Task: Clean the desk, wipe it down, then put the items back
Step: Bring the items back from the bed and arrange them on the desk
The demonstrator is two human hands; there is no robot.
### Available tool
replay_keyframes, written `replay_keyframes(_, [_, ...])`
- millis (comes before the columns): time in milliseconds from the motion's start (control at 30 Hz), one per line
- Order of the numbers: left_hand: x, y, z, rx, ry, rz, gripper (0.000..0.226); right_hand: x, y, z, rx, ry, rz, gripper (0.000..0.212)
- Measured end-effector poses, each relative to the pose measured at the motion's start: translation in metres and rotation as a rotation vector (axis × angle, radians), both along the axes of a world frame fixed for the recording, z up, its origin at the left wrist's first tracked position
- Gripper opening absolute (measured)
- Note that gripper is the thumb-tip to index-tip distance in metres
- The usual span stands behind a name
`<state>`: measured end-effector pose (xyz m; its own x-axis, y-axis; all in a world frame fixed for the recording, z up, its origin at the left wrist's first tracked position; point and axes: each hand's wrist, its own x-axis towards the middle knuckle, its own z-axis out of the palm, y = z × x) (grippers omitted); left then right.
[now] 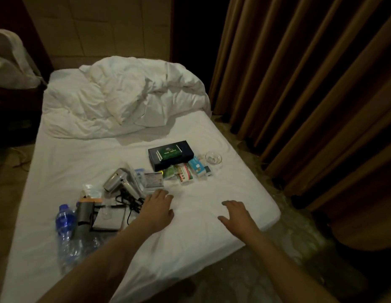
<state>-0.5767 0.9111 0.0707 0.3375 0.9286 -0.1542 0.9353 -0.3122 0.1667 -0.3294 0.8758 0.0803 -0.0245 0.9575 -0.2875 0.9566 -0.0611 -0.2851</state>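
Note:
Desk items lie spread on a white bed (212, 132). A silver hair dryer (121, 181) with a black cord lies beside a dark tissue box (170, 154), small packets (185, 172), a glass ashtray (213, 159), a plastic water bottle (64, 224), a grey tray (109, 219) and a dark flat case (83, 217). My left hand (158, 207) hovers over the sheet just right of the dryer cord, fingers relaxed and holding nothing. Also empty, my right hand (238, 215) reaches out with spread fingers above bare sheet near the bed's right corner.
A crumpled white duvet (124, 97) fills the head of the bed. Brown curtains (310, 73) hang along the right. Patterned carpet (266, 259) runs beside the bed. A dark nightstand with white cloth (11, 60) stands at the left.

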Motion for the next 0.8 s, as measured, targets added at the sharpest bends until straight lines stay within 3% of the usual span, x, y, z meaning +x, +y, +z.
replay_keyframes(267, [0.017,0.099,-0.014,-0.096,0.006,0.109,0.05,0.021,0.116,-0.025,-0.055,0.003,0.06,0.053])
replay_keyframes(600, [0.03,0.234,-0.029,-0.164,-0.051,0.496,0.05,0.015,0.315,-0.049,-0.073,0.113,0.283,0.05])
replay_keyframes(800, [0.027,0.297,-0.065,-0.232,-0.172,0.674,0.05,-0.002,0.39,-0.081,-0.128,0.159,0.285,0.051])
